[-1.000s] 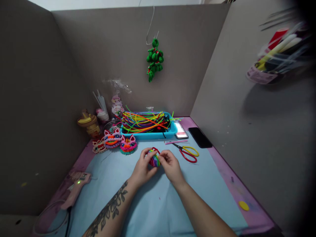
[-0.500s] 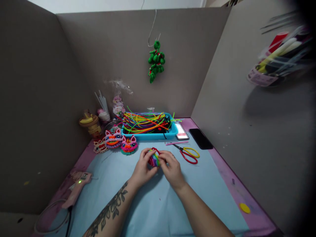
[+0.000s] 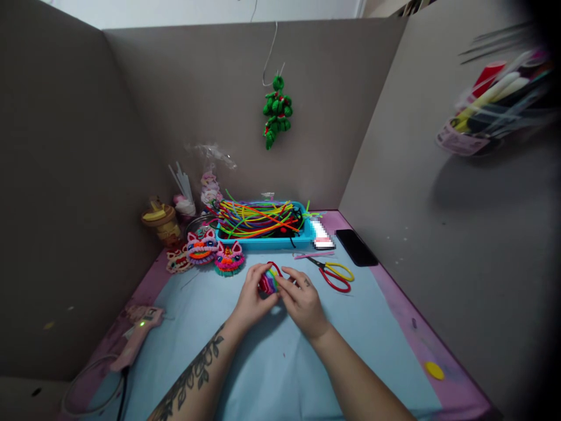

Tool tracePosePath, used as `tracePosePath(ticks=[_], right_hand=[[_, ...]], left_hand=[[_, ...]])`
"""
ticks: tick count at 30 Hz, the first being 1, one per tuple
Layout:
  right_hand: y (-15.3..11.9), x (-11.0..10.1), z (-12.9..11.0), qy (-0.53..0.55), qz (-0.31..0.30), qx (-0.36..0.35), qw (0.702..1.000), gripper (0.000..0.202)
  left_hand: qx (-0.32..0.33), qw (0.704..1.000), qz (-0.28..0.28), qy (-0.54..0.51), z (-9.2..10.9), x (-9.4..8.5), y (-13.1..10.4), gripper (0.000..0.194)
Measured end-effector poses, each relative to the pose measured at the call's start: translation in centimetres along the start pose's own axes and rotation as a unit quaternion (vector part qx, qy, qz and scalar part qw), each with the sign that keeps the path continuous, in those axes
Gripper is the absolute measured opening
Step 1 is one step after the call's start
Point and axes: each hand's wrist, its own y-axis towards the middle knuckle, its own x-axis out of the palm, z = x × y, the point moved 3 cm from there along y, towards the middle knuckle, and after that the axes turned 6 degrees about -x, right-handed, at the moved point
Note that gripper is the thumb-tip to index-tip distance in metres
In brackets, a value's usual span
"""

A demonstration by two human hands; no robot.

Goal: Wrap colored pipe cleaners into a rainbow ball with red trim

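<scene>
Between my hands is a small rainbow-striped pipe cleaner piece [image 3: 269,282], with a red strand curving over its top. My left hand [image 3: 253,293] is closed around its left side, thumb below and fingers above. On the other side, my right hand [image 3: 302,298] presses its fingertips against the piece's right edge. The fingers cover part of it, so its full shape is hidden. Just right of my right hand lie scissors [image 3: 333,273] with one yellow and one red handle. A pink pipe cleaner [image 3: 314,255] rests behind them.
A blue tray [image 3: 263,243] of colourful pipe cleaners stands at the back. Fuzzy animal-face crafts [image 3: 229,259] sit to its left. A pink glue gun [image 3: 137,339] lies front left, a black phone [image 3: 356,247] back right. A green ornament [image 3: 277,111] hangs on the rear panel.
My right hand has turned slightly, its fingers shifting over the piece's right edge. The rainbow piece has tilted a little to the left. My left hand keeps its hold.
</scene>
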Motion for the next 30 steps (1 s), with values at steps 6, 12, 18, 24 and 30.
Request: tracePosePath(ticks=[6,12,18,24,30], right_hand=[[-0.03,0.11,0.21,-0.004,-0.006,0.014,1.000,0.035],[0.08,0.09,0.28,0.000,-0.023,0.051,0.998,0.031],[0.11,0.12,0.73,-0.005,-0.059,0.078,0.995,0.026],[0.01,0.10,0.80,-0.005,-0.059,0.076,0.995,0.027],[0.08,-0.17,0.67,-0.026,-0.062,0.046,0.997,0.035]], left_hand=[[0.020,1.000,0.004,0.013,-0.21,0.00,-0.16,0.063],[0.027,0.999,-0.001,0.037,-0.21,-0.02,-0.20,0.064],[0.034,0.997,-0.011,0.064,-0.41,0.02,-0.13,0.063],[0.038,0.998,-0.019,0.042,-0.39,-0.08,0.10,0.062],[0.037,0.998,-0.045,0.015,0.25,-0.33,0.29,0.058]])
